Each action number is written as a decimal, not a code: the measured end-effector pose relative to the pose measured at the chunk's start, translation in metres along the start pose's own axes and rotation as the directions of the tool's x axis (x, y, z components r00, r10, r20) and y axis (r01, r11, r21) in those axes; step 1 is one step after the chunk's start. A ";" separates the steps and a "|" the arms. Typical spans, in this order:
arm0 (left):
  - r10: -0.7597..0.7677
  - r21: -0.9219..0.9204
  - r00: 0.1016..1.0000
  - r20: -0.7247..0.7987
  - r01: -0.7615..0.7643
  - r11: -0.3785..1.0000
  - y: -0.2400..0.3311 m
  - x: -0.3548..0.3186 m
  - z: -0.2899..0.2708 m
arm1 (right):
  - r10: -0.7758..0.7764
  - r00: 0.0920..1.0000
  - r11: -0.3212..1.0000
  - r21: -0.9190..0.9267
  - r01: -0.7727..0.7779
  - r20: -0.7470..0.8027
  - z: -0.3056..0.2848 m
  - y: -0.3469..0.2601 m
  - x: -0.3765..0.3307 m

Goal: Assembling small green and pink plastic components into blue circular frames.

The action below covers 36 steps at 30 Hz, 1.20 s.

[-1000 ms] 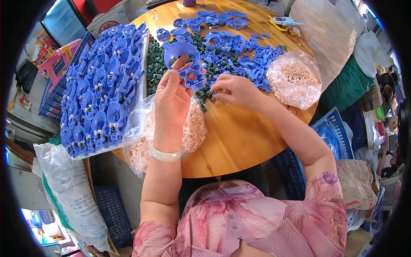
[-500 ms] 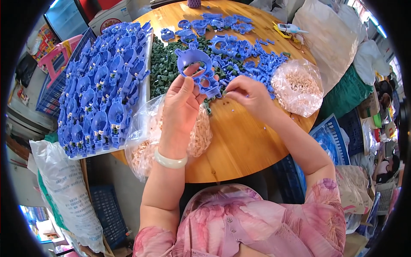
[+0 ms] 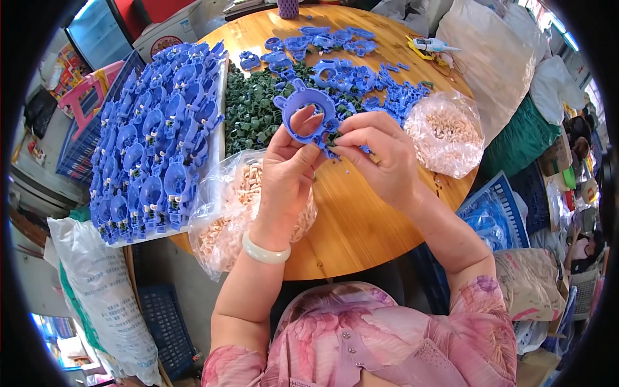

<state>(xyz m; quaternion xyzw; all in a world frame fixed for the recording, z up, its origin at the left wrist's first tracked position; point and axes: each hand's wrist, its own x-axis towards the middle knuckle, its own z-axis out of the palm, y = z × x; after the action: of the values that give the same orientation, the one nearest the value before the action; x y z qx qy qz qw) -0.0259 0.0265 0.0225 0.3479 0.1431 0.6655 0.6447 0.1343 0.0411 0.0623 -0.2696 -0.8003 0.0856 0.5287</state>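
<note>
My left hand (image 3: 290, 169) is closed on a blue plastic part (image 3: 308, 102), which has a large ring with small ear-like knobs and a narrower lower end. Two of its fingertips show through the ring. At the lower end of this part, my right hand (image 3: 380, 158) pinches a small dark green plastic piece (image 3: 332, 138), mostly hidden by the fingertips. Behind the hands lies a heap of dark green pieces (image 3: 253, 106). Loose blue parts (image 3: 345, 72) are spread beyond it and to its right.
At the left, a white board (image 3: 222, 109) carries rows of blue assemblies (image 3: 151, 122). Clear plastic bags of small beige pieces lie at the near left (image 3: 216, 235) and at the right (image 3: 448, 126) of the round wooden table (image 3: 361, 222). A glue gun (image 3: 435, 44) rests at the far right.
My right hand has moved in against the lower end of the blue part. My left hand has shifted slightly down and right, tilting the part.
</note>
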 end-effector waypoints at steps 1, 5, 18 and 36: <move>0.000 -0.018 1.000 0.011 0.000 1.000 -0.001 0.000 -0.001 | -0.082 0.997 0.991 -0.102 0.081 -0.002 0.001 0.001 -0.001; 0.020 0.017 1.000 0.022 -0.021 1.000 -0.001 -0.003 0.002 | -0.065 0.997 0.994 -0.086 0.061 -0.034 0.004 0.003 -0.004; -0.028 -0.036 1.000 0.012 0.028 0.999 -0.001 -0.001 0.002 | -0.172 0.983 0.954 -0.236 0.182 0.061 0.001 -0.004 -0.009; -0.197 -0.135 0.980 -0.019 0.193 0.972 -0.039 -0.003 -0.004 | -0.138 0.982 0.988 0.086 0.128 0.126 0.008 -0.019 0.019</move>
<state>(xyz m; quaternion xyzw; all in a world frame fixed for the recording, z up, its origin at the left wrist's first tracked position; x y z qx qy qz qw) 0.0006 0.0297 -0.0058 0.2779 0.1426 0.6125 0.7261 0.1149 0.0361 0.0823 -0.1886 -0.8458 0.0987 0.4891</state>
